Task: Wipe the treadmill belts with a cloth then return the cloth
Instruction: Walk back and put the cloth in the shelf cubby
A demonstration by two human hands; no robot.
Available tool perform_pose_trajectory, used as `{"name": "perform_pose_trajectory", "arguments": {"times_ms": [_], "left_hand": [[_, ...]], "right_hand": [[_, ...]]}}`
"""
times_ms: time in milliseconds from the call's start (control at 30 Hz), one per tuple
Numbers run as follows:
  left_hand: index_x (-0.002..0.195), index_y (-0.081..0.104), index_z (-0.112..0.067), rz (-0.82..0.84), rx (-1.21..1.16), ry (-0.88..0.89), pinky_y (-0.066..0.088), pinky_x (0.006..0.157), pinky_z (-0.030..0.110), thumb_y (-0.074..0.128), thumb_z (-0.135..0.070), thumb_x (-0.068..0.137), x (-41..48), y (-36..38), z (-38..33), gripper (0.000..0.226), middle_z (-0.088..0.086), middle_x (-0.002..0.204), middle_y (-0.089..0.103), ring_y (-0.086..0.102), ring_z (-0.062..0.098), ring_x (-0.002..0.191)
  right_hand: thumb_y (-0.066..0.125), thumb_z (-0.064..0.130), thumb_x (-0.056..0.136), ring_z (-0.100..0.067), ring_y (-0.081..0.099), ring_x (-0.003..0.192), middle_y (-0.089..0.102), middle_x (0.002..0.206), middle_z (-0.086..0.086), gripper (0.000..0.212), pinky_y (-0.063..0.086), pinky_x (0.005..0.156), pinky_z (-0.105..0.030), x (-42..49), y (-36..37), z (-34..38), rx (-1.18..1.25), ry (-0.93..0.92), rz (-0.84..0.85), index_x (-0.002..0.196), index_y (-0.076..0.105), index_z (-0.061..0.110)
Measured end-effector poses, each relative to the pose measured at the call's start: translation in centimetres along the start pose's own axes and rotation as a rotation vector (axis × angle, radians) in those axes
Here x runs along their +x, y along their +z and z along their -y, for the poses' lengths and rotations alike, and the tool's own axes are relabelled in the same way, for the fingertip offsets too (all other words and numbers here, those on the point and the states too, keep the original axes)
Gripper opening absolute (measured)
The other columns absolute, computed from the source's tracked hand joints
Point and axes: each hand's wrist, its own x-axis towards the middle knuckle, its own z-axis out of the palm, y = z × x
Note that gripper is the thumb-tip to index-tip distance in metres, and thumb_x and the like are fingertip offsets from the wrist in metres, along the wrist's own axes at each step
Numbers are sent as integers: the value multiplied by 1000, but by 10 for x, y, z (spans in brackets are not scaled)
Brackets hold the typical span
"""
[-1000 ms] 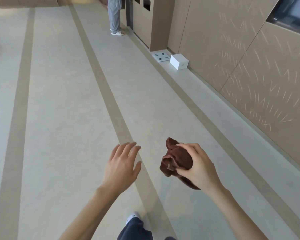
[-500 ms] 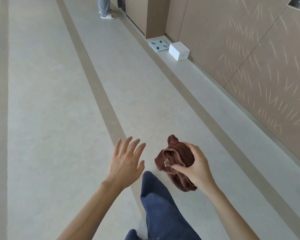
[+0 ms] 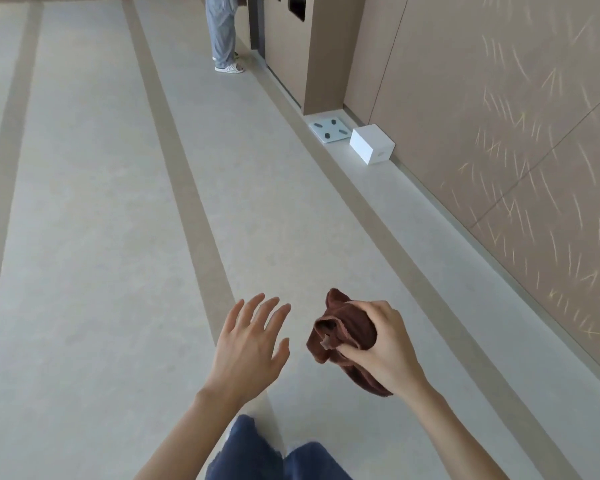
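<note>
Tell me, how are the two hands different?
1. The left hand holds nothing; the right hand grips a crumpled brown cloth.
2. The left hand's fingers are straight and spread; the right hand's fingers are curled round the cloth.
3. The left hand shows its whole back; the right hand is turned toward the cloth.

Both are bare and held out in front, above the floor.

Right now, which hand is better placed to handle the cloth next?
Right, probably. The right hand grips the bunched brown cloth, so no handover is needed, while the left hand is open and empty beside it.
</note>
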Motion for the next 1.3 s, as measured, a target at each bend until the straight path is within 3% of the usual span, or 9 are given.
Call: {"name": "perform_pose_trajectory", "arguments": {"times_ms": [200, 300, 400, 500, 633, 933, 1300], "left_hand": [[121, 62, -18, 19, -14, 47, 42, 100, 48, 50, -42, 82, 79, 22, 73, 47, 3, 123, 62, 55, 29, 119], [120, 62, -18, 28, -12, 78, 43, 98, 49, 59, -41, 81, 132, 18, 118, 46, 4, 122, 63, 57, 29, 116], [121, 62, -18, 4, -22, 115, 44, 98, 50, 53, -42, 82, 187, 5, 160, 46, 4, 122, 63, 57, 30, 116], [121, 61, -18, 9, -15, 153, 45, 97, 49, 45, -43, 85, 238, -5, 201, 47, 5, 122, 62, 57, 30, 116], [122, 60, -15, 56, -20, 110, 45, 97, 50, 63, -38, 82, 287, -2, 241, 46, 8, 123, 62, 56, 32, 116], [123, 60, -15, 126, 1, 48, 44, 97, 52, 67, -37, 80, 396, 27, 301, 49, 10, 124, 61, 55, 34, 116], [126, 57, -12, 15, -18, -18, 37, 101, 52, 67, -30, 81, 614, 12, 337, 49, 11, 128, 57, 48, 36, 123]], "right_hand": [[62, 60, 53, 0, 42, 107, 46, 107, 25, 54, 36, 80, -10, 89, 33, 5, 21, 63, 19, 105, 47, 54], [71, 49, 58, -2, 44, 107, 48, 108, 22, 52, 36, 80, -8, 144, 45, 21, 34, 92, 13, 104, 47, 54], [79, 37, 63, -3, 44, 107, 49, 109, 22, 55, 34, 81, -3, 203, 50, 44, 13, 98, -12, 105, 47, 51], [80, 38, 63, -2, 44, 106, 49, 110, 22, 56, 35, 80, -5, 260, 53, 69, -1, 79, -79, 105, 46, 52], [81, 34, 63, -8, 46, 106, 50, 110, 15, 57, 37, 81, -13, 317, 61, 83, -38, 95, -98, 113, 53, 39], [79, 39, 63, -11, 48, 104, 51, 108, 12, 58, 38, 79, -13, 447, 86, 65, -40, 108, -1, 115, 56, 34], [81, 37, 64, -15, 47, 108, 53, 109, 7, 54, 44, 88, -31, 687, 31, 61, 25, 25, -31, 112, 57, 36]]}}
